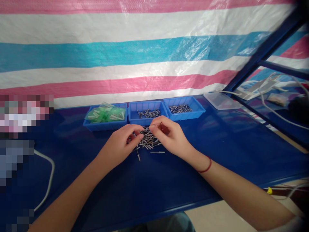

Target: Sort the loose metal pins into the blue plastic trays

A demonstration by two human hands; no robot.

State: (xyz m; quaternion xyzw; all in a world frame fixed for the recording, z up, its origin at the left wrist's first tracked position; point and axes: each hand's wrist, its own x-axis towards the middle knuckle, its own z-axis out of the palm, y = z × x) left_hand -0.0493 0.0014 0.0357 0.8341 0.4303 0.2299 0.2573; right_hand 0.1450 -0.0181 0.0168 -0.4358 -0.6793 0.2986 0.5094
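A pile of blind rivets (147, 141) lies on the blue table in front of me, thin pins with pale sleeves. Two rivets lie loose at its near side, one (138, 154) pointing toward me and another (158, 152) lying crosswise. My left hand (124, 138) curls over the pile's left side, thumb and forefinger closing near each other; whatever is between them cannot be made out. On the opposite side, my right hand (170, 133) has thumb and forefinger pinched just above the pile, with what looks like a thin rivet at the tips. Its other fingers are curled and partly hidden.
Three blue bins stand behind the pile: the left bin (106, 124) holds green-tinted bags, the middle bin (147, 121) and right bin (188, 115) hold small metal parts. A clear plastic lid (222, 100) lies farther right, near a blue frame (265, 48). A white cable (51, 174) runs at left.
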